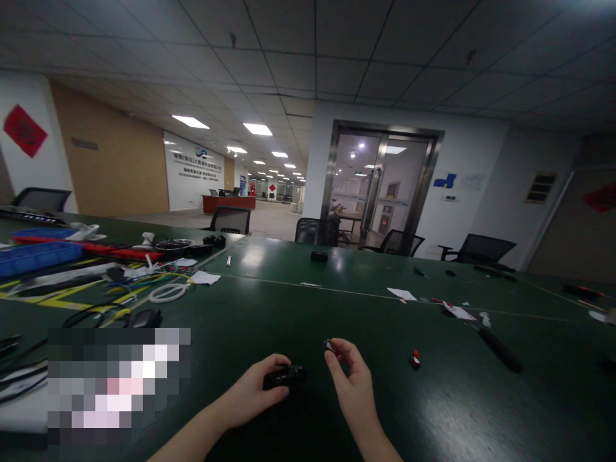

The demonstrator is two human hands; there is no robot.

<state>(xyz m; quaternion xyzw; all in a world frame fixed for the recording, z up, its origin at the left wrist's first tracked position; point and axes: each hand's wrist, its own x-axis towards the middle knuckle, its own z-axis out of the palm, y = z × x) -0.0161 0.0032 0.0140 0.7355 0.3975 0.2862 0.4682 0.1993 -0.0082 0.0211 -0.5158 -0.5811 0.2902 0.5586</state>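
My left hand (255,393) is closed around a small black boxy object (291,374) low over the green table, thumb on the near side and fingers on the far side. What kind of object it is cannot be made out. To its right, my right hand (353,375) pinches a tiny dark and whitish piece (328,345) between thumb and fingertips, its kind too small to name. The two hands are a short gap apart. A small red and white item (415,360) lies on the table to the right of my right hand.
Cables, a white cable coil (167,293), a computer mouse (147,317) and blue trays (41,258) crowd the left side. Another black block (319,256) sits farther back on the green table (269,301). Paper scraps and a long black tool (500,350) lie at right.
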